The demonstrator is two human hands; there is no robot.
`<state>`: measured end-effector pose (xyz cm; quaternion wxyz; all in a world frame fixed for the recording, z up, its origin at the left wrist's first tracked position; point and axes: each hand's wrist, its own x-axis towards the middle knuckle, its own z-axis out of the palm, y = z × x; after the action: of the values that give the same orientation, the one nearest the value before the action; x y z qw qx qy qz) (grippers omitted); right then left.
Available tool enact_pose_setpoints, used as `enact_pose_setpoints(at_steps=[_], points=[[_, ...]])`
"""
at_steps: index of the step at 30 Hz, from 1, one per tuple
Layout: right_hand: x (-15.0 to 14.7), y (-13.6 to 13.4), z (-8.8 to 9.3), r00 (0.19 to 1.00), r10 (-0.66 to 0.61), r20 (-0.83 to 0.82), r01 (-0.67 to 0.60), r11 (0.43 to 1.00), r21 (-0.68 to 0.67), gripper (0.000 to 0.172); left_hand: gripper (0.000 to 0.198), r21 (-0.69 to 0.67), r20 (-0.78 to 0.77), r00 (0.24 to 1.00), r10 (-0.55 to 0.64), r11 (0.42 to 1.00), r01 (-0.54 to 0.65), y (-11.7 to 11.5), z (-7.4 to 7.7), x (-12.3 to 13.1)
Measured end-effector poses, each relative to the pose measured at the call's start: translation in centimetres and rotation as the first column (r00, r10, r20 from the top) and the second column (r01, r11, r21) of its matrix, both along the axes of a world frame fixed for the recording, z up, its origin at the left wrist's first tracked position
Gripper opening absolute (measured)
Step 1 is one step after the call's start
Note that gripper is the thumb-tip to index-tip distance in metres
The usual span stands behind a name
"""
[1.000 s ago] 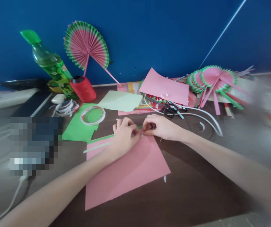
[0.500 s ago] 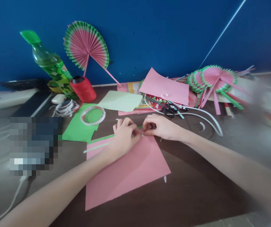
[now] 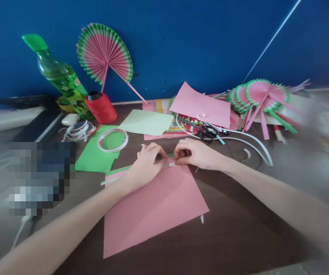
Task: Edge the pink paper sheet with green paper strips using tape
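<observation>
A pink paper sheet (image 3: 155,208) lies flat on the brown table in front of me. Along its far edge runs a thin green paper strip (image 3: 121,169) with a pale strip beside it. My left hand (image 3: 145,166) rests on that edge with its fingers pinched on the strip. My right hand (image 3: 197,154) is pinched too, holding a small pale end of the strip at the sheet's top corner. The two hands are almost touching.
A roll of clear tape (image 3: 112,139) lies on green paper (image 3: 95,156). Behind stand a red thread spool (image 3: 100,107), a green bottle (image 3: 61,78) and a pink-green paper fan (image 3: 104,53). Black scissors (image 3: 208,133), loose sheets and several more fans (image 3: 260,95) lie right.
My left hand has slid slightly left along the sheet's far edge, opening a small gap from my right hand. The view shifted a little; otherwise nothing moved.
</observation>
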<state>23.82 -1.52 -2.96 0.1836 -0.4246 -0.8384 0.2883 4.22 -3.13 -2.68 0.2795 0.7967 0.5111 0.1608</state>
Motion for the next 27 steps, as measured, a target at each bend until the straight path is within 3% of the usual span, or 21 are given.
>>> enact_pose_setpoints(at_steps=[11, 27], points=[[0.02, 0.22, -0.26, 1.000, 0.008, -0.021, -0.009, 1.000, -0.025, 0.009, 0.006, 0.005, -0.001, 0.999, -0.034, 0.999, 0.034, -0.15, -0.19, -0.08], [0.16, 0.14, -0.67, 0.994, 0.098, -0.053, -0.095, 0.994, 0.059, 0.009, 0.010, -0.012, -0.011, 0.999, -0.034, 0.999, 0.034, -0.22, -0.07, -0.11]])
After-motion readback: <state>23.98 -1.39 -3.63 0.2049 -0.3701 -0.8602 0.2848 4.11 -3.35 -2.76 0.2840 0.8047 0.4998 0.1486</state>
